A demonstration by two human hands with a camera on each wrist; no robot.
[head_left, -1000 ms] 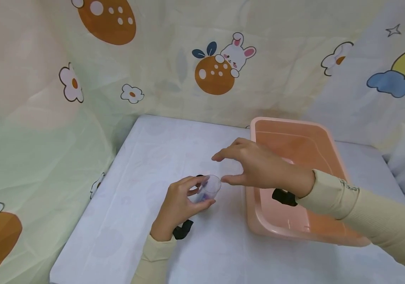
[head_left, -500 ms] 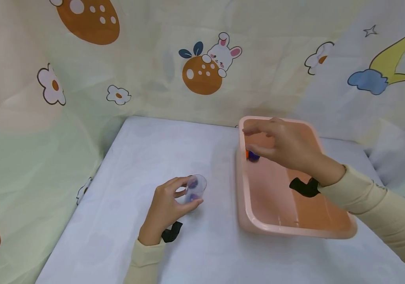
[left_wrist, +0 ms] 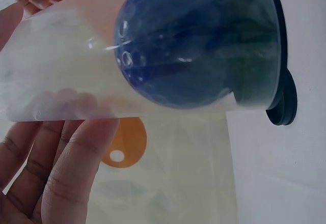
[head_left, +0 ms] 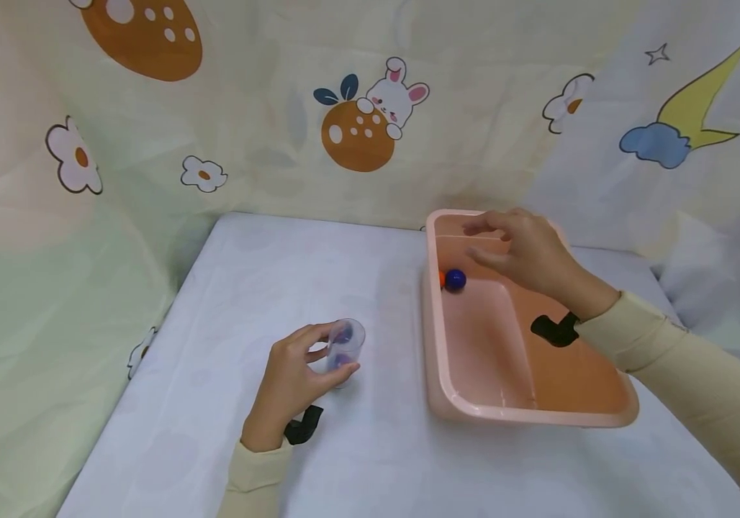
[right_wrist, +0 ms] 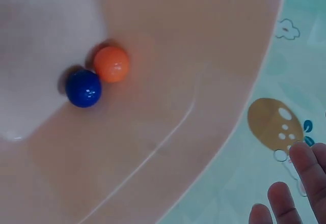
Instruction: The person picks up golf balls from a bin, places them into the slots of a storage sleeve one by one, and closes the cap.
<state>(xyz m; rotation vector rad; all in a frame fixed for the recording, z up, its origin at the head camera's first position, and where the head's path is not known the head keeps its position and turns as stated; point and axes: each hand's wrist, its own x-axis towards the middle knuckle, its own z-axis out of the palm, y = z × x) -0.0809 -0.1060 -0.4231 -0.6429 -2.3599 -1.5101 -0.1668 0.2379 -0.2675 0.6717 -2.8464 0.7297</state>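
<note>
My left hand (head_left: 295, 374) grips a clear plastic cup (head_left: 347, 342) between fingers and thumb, with the cup's round mouth upward. Inside, a blue ball (left_wrist: 173, 46) lies near the cup's base in the left wrist view. A dark round cap-like piece (left_wrist: 288, 102) shows just beside that base. Over the far part of a pink plastic basin (head_left: 438, 345), my right hand (head_left: 525, 252) hovers with fingers spread from the thumb, holding nothing. On the basin's floor a loose blue ball (right_wrist: 83, 88) touches an orange ball (right_wrist: 112, 64); the basin wall partly hides the orange one in the head view.
The basin stands on the right of a table with a white cover (head_left: 279, 266). Behind and to the left hangs a printed cloth (head_left: 266, 93) with rabbits and flowers. Black straps (head_left: 556, 331) sit at both wrists.
My right hand has moved from beside the cup's mouth rightward to over the basin, and the two balls there have come into sight. My left hand still holds the cup. The head view has shifted slightly.
</note>
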